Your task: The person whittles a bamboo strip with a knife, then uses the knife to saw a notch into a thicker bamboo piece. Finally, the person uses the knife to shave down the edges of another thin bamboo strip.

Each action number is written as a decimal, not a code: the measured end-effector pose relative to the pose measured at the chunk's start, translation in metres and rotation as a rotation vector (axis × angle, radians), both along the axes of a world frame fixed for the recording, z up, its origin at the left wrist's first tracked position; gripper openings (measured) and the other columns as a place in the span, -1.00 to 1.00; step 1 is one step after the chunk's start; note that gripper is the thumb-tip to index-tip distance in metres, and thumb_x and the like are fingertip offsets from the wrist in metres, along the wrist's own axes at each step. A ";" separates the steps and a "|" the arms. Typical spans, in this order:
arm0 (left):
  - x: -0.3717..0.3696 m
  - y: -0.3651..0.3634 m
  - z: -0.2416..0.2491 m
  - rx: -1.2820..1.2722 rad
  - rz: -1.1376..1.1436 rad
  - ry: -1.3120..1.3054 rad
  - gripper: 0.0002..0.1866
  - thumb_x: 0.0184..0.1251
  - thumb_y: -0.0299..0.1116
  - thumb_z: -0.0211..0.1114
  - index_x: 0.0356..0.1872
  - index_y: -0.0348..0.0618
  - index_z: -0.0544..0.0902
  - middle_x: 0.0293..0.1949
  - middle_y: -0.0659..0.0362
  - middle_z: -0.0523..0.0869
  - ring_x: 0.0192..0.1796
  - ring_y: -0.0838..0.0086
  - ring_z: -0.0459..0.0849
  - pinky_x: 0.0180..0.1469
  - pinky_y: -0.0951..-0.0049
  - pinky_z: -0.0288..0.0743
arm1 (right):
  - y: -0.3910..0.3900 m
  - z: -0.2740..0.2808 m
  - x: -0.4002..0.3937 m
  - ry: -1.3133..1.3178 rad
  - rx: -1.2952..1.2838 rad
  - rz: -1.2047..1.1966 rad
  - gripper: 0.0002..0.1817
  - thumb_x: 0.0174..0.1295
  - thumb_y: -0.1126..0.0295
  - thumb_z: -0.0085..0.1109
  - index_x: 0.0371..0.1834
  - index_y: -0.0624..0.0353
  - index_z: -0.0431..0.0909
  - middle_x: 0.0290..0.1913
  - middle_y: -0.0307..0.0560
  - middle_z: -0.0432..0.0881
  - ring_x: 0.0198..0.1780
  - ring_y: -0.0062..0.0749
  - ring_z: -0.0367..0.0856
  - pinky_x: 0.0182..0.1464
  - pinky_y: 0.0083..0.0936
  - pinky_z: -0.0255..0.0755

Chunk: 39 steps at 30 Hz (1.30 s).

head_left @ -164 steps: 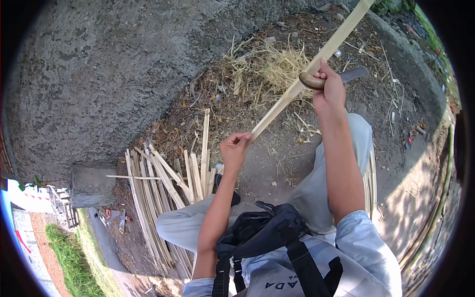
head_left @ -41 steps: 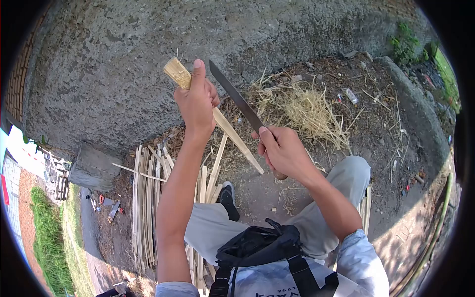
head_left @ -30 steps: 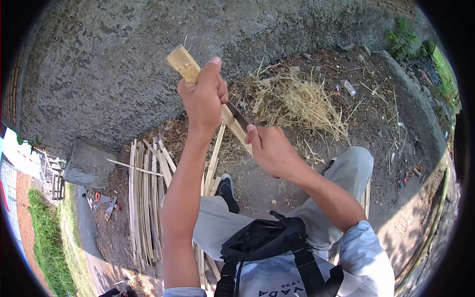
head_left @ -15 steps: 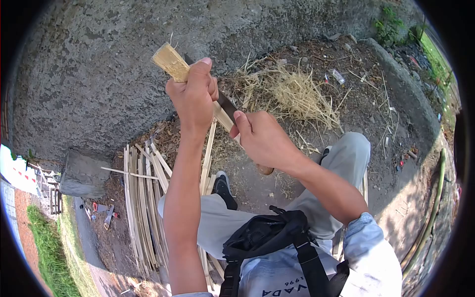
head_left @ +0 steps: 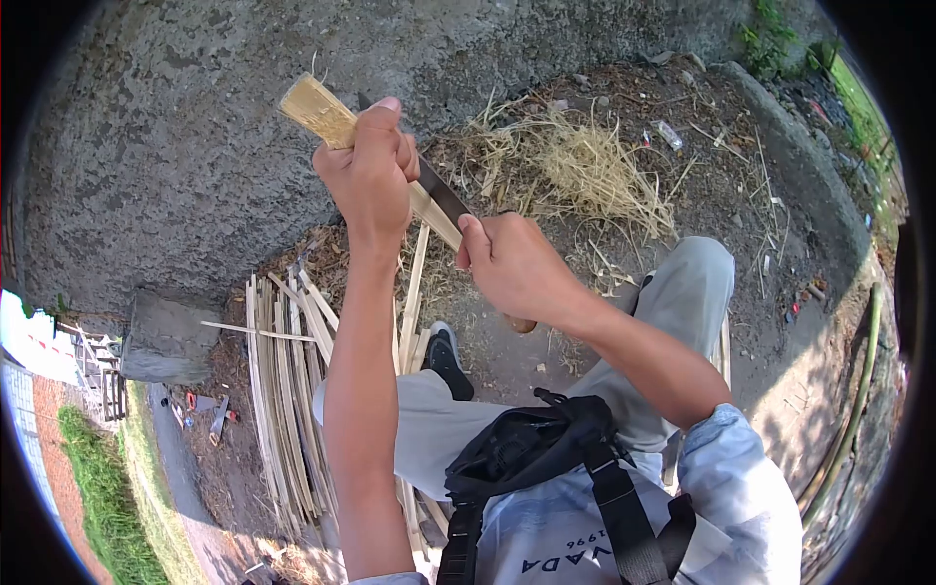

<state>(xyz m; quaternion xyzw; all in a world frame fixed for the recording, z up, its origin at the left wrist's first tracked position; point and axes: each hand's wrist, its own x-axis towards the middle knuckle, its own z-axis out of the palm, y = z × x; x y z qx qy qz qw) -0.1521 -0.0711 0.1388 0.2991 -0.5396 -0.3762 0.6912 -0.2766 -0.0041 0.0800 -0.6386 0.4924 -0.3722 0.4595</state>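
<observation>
My left hand is closed around a pale bamboo slat near its broad upper end, which sticks out beyond the fist. The slat runs diagonally down towards my right hand. That hand is closed around the handle of a long knife; the rounded wooden butt shows below it. The knife's dark blade lies along the slat and passes behind my left fist, with a bit of it showing above. Whether my left fingers also touch the blade is hidden.
A bundle of bamboo slats lies on the ground at left. Curly shavings are heaped ahead, near a rough concrete wall. A concrete block and some tools are at left. My bent legs are below.
My left hand and the slat's upper end have shifted slightly left. My right hand stays almost in place on the knife. Both grips look the same.
</observation>
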 end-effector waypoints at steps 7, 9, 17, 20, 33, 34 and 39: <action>-0.009 0.001 -0.007 -0.007 0.020 -0.037 -0.60 0.26 -0.42 0.20 -0.74 -0.08 0.26 -0.77 0.34 0.12 -0.75 0.66 0.05 -0.67 0.51 -0.11 | 0.007 -0.017 0.006 -0.014 -0.109 -0.073 -0.48 0.45 0.30 -0.24 -0.58 0.48 0.50 -0.78 0.22 0.46 -0.69 0.10 0.58 -0.50 -0.10 0.51; -0.014 -0.004 0.001 -0.032 -0.012 -0.038 -0.62 0.26 -0.43 0.20 -0.74 -0.11 0.30 -0.78 0.34 0.15 -0.76 0.66 0.08 -0.67 0.51 -0.06 | 0.003 -0.013 -0.003 -0.035 0.018 -0.040 -0.48 0.45 0.31 -0.24 -0.59 0.48 0.50 -0.78 0.23 0.45 -0.69 0.10 0.58 -0.49 -0.10 0.52; -0.018 0.000 -0.002 -0.004 -0.068 -0.028 -0.65 0.27 -0.47 0.18 -0.73 -0.19 0.36 -0.79 0.34 0.19 -0.75 0.67 0.11 -0.67 0.50 -0.03 | -0.003 -0.028 -0.008 -0.003 -0.044 -0.087 -0.50 0.43 0.25 -0.18 -0.58 0.36 0.56 -0.74 0.10 0.46 -0.70 -0.09 0.51 -0.47 -0.17 0.41; -0.023 0.002 -0.004 0.011 -0.061 -0.019 -0.64 0.26 -0.47 0.18 -0.73 -0.18 0.35 -0.79 0.33 0.18 -0.75 0.66 0.11 -0.66 0.51 -0.04 | 0.000 -0.031 -0.002 -0.028 -0.126 -0.141 -0.50 0.43 0.27 -0.17 -0.59 0.38 0.55 -0.74 0.14 0.47 -0.70 -0.04 0.52 -0.48 -0.15 0.41; -0.007 0.003 -0.001 -0.011 -0.039 0.001 -0.61 0.22 -0.45 0.21 -0.76 -0.15 0.28 -0.77 0.32 0.14 -0.74 0.65 0.06 -0.65 0.50 -0.08 | 0.007 -0.044 0.003 0.005 0.077 -0.065 -0.50 0.42 0.29 -0.14 -0.62 0.45 0.49 -0.73 0.31 0.44 -0.60 0.25 0.51 -0.42 -0.03 0.37; -0.008 0.002 -0.001 -0.013 -0.039 0.009 -0.61 0.22 -0.45 0.21 -0.76 -0.14 0.28 -0.78 0.32 0.14 -0.74 0.65 0.06 -0.66 0.50 -0.08 | 0.005 -0.039 0.002 -0.005 -0.003 -0.081 -0.50 0.42 0.29 -0.15 -0.62 0.46 0.48 -0.72 0.32 0.43 -0.60 0.26 0.50 -0.42 -0.03 0.37; 0.000 -0.002 -0.006 -0.012 -0.020 0.021 -0.61 0.22 -0.45 0.21 -0.75 -0.13 0.28 -0.79 0.33 0.12 -0.75 0.66 0.05 -0.66 0.51 -0.09 | 0.007 -0.094 0.015 0.051 -0.150 -0.088 -0.50 0.43 0.30 -0.15 -0.62 0.48 0.47 -0.75 0.30 0.43 -0.65 0.20 0.53 -0.48 -0.08 0.43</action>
